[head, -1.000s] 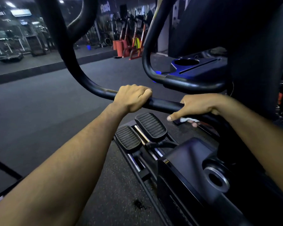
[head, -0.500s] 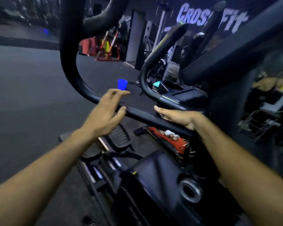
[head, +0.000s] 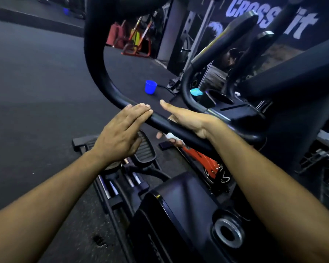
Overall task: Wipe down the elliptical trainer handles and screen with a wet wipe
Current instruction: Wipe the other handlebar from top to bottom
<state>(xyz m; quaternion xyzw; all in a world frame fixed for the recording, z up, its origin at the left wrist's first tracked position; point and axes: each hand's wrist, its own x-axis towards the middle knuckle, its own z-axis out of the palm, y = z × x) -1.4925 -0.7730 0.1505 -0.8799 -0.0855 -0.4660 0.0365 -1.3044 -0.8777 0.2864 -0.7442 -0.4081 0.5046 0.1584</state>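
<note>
A thick black curved tubular handle [head: 110,88] of the elliptical trainer sweeps down from the upper middle of the frame and runs diagonally toward the right centre. The left hand [head: 122,133], at frame centre, is spread flat with straight fingers; its fingertips [head: 144,110] rest on top of the bar and it grasps nothing. The right hand [head: 190,118], just right of centre, lies over the same bar with its thumb stretched out toward the left hand. Its fingers [head: 160,135] wrap down behind and under the bar, and a small crumpled white wet wipe [head: 170,135] shows between them just below the bar, pressed against its underside. The two hands are near each other but apart.

A second black handle loop [head: 186,88] curves at the right centre beside the dark console tray [head: 234,109], where a small teal packet [head: 196,92] sits. A blue plastic cup [head: 150,87] stands on the dark rubber floor [head: 36,82] behind the bar. Black ribbed foot pedals [head: 145,149] lie below the hands, and a red-orange machine part [head: 203,160] shows under the right forearm. White "CrossFit" lettering [head: 264,14] marks the upper-right wall.
</note>
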